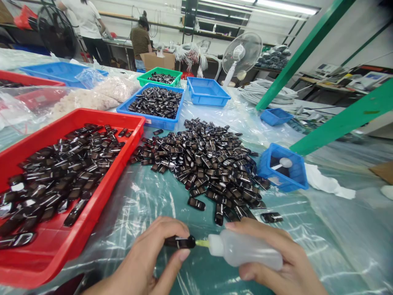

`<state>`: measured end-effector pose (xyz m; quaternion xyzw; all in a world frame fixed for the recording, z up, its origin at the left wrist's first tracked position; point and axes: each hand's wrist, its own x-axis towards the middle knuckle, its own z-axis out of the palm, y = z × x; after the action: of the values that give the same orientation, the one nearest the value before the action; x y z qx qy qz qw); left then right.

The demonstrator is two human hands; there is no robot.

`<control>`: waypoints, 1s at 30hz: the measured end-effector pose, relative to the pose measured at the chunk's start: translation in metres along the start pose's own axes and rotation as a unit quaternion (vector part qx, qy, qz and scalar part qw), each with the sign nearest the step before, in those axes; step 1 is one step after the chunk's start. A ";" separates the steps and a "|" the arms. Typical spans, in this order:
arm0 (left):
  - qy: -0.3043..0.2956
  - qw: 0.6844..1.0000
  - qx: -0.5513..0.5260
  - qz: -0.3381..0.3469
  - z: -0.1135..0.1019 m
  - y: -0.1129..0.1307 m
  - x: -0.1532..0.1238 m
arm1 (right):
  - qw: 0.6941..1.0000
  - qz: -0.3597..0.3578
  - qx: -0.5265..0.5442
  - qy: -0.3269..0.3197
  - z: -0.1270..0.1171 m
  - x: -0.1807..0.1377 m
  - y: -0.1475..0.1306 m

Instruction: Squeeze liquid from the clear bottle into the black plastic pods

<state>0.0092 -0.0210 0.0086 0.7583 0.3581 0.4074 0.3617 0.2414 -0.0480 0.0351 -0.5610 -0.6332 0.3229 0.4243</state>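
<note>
My left hand [150,258] is closed on a small glossy black part [179,242], held level near the table's front edge. My right hand [282,258] grips a translucent squeeze bottle [245,250] lying sideways. The bottle's yellow nozzle [202,243] touches the end of the black part. Just beyond my hands lies a big loose pile of the same black parts [208,164] on the plastic-covered table [322,229].
A red tray [92,213] with several black parts sits at left. A blue tray [144,119] of parts, a green tray [172,72] and an empty blue tray [211,98] stand farther back. A small blue bin [296,180] stands right of the pile. Two people work at a far bench.
</note>
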 end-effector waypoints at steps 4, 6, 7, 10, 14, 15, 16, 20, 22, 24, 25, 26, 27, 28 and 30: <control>-0.023 0.999 0.015 -0.021 -0.001 -0.001 0.000 | 0.999 -0.033 -0.017 -0.014 -0.002 0.002 0.002; -0.040 0.999 0.023 -0.010 -0.003 -0.001 0.001 | 0.999 -0.035 -0.026 -0.014 -0.002 0.002 0.003; -0.047 0.999 0.025 -0.003 -0.004 -0.001 0.001 | 0.999 -0.037 -0.027 -0.013 -0.002 0.001 0.003; -0.068 0.997 0.028 -0.003 -0.007 -0.003 0.000 | 0.999 -0.042 -0.032 -0.011 -0.003 0.000 0.005; -0.077 0.996 0.041 -0.017 -0.006 -0.008 -0.002 | 0.998 -0.049 -0.035 -0.024 -0.005 0.000 0.007; -0.075 0.996 0.041 -0.014 -0.006 -0.009 -0.002 | 0.998 -0.050 -0.034 -0.027 -0.005 0.000 0.007; -0.073 0.996 0.041 -0.010 -0.005 -0.009 -0.003 | 0.998 -0.050 -0.034 -0.030 -0.005 0.000 0.007; -0.076 0.996 0.050 -0.005 -0.005 -0.009 -0.002 | 0.997 -0.058 -0.037 -0.035 -0.006 0.000 0.008; -0.071 0.996 0.061 0.003 -0.005 -0.008 -0.002 | 0.996 -0.069 -0.052 -0.037 -0.007 0.000 0.008; -0.063 0.995 0.073 0.019 -0.005 -0.008 -0.002 | 0.993 -0.086 -0.071 -0.048 -0.007 0.000 0.009; -0.060 0.995 0.078 0.027 -0.004 -0.008 -0.002 | 0.991 -0.093 -0.080 -0.056 -0.008 0.000 0.009; -0.058 0.994 0.082 0.032 -0.004 -0.008 -0.001 | 0.990 -0.098 -0.085 -0.063 -0.008 0.000 0.009; -0.057 0.994 0.085 0.036 -0.004 -0.008 -0.001 | 0.989 -0.101 -0.087 -0.066 -0.008 0.000 0.009; -0.055 0.994 0.086 0.038 -0.004 -0.009 -0.001 | 0.989 -0.103 -0.086 -0.064 -0.008 0.001 0.009; -0.049 0.994 0.089 0.042 -0.004 -0.009 -0.001 | 0.990 -0.104 -0.079 -0.051 -0.007 0.001 0.009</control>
<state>0.0034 -0.0168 0.0022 0.8210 0.3423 0.3509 0.2928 0.2515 -0.0466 0.0305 -0.5069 -0.7323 0.2542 0.3771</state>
